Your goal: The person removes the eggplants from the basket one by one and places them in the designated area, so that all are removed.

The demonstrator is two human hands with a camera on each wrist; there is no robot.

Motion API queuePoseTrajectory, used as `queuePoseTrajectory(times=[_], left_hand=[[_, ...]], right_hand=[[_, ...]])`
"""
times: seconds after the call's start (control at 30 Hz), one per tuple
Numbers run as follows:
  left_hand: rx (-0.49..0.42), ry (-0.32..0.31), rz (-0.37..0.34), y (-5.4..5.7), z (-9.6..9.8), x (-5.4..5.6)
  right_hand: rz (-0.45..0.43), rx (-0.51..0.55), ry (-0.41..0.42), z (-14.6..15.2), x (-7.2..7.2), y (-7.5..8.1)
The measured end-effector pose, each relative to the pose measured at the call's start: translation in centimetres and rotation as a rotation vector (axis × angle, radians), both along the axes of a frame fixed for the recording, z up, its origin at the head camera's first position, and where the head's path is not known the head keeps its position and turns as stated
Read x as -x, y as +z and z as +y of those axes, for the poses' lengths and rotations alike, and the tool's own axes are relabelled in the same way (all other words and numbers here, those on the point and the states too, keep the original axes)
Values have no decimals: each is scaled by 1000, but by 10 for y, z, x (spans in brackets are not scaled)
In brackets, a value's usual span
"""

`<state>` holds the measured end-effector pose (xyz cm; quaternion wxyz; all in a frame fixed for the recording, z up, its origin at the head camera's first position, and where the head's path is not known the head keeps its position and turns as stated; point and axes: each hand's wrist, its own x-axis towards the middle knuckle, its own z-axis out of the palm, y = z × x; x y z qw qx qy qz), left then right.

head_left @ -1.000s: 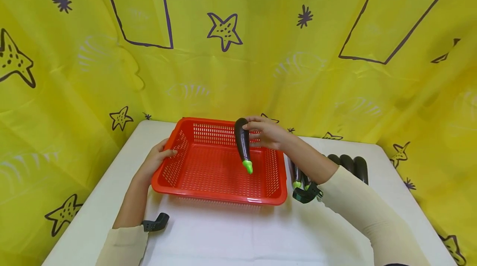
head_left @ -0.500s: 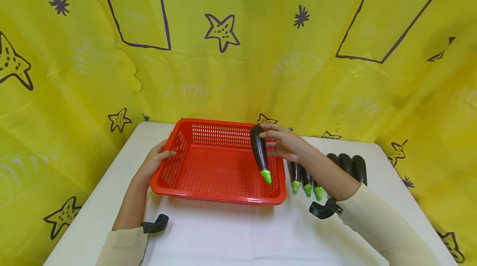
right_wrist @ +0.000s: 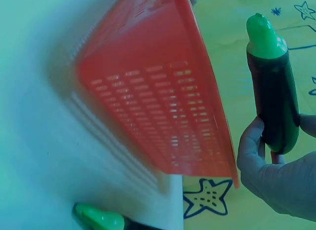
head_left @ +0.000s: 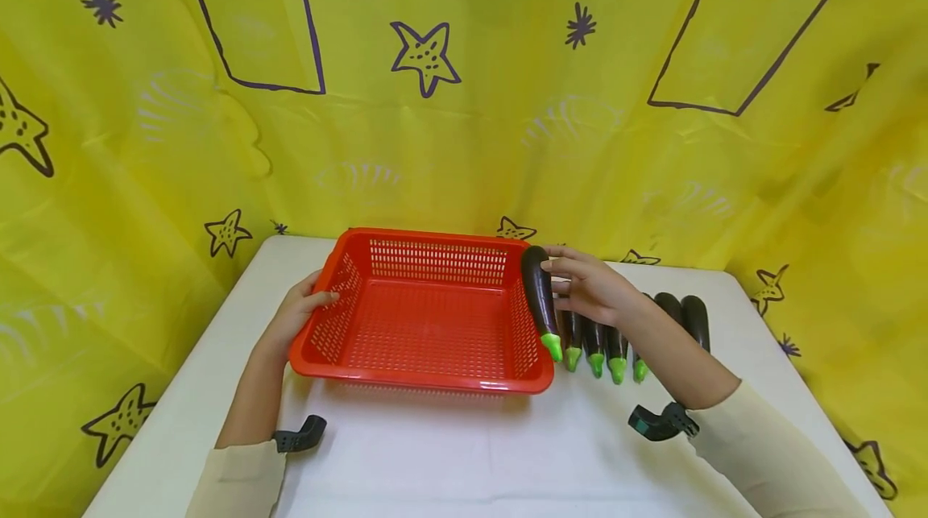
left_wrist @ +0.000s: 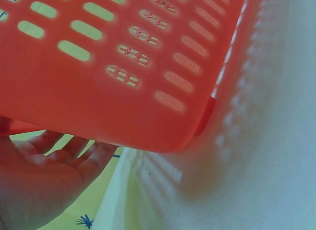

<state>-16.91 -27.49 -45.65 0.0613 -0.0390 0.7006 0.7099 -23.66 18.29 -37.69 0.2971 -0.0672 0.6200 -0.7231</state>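
A red slotted plastic basket (head_left: 424,385) stands on the white table with nothing in it. My left hand (head_left: 299,311) grips its left rim, thumb over the inner side; in the left wrist view the fingers (left_wrist: 94,158) lie against the outside of the wall. With my right hand (head_left: 596,290) I hold a dark eggplant (head_left: 539,292) with a bright green stem end, raised over the basket's right rim. The right wrist view shows this eggplant (right_wrist: 274,92) pinched near its dark end between thumb and fingers, apart from the basket.
Several more eggplants (head_left: 594,349) lie in a row on the table (head_left: 406,462) right of the basket, partly hidden by my right hand and forearm. A yellow curtain (head_left: 493,155) with drawn stars hangs behind the table.
My right hand has carried the eggplant rightward, from above the basket's inside to its right rim. More of the eggplant row shows now. My left hand keeps its grip on the basket.
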Motion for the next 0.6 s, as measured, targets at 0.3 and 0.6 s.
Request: queuePoseTrajectory(times=[0.3, 0.6], left_hand=[[-18, -2, 6, 0, -2, -2], [-15, -3, 18, 0, -1, -1]], right_hand=[[1, 4, -27, 30, -4, -3], [-1, 13, -59, 67, -10, -9]])
